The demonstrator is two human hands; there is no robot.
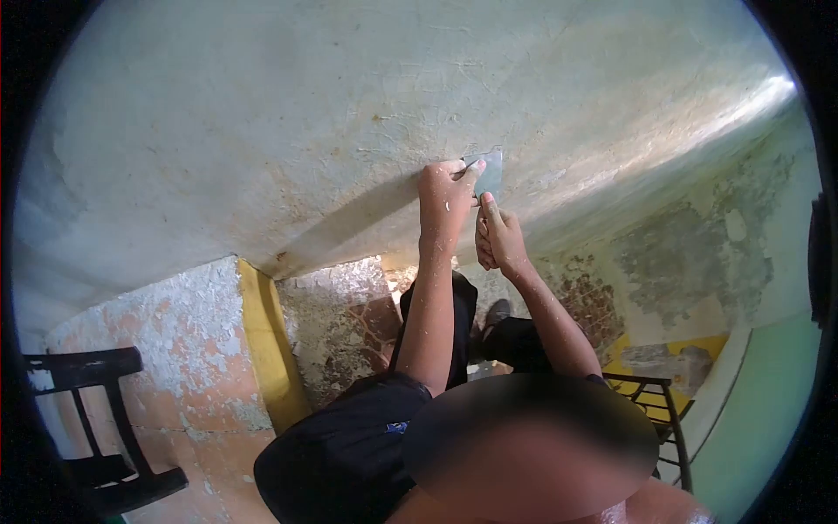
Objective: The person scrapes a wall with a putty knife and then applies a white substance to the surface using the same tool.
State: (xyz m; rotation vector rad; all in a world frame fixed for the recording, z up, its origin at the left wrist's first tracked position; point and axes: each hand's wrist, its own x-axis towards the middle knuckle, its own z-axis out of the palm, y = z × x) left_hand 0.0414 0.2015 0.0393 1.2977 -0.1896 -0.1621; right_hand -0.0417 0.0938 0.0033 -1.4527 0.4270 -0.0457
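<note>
A flat metal scraper [491,177] lies with its blade against the pale, rough wall [349,105]. My right hand [499,234] is closed around its handle, most of which the fingers hide, with the thumb pointing up toward the blade. At the blade's left side is my left hand [447,185], closed on it with the thumb pressed flat on its face. Small pale flakes cling to both forearms. Thin ridges and lifted bits of coating mark the wall around the blade's upper edge.
Below the wall is a floor with peeling paint [332,341], split by a yellow strip [272,336]. A dark chair [122,428] stands at lower left, and a dark metal rack [668,410] at lower right. One shoe [497,313] shows beneath my arms.
</note>
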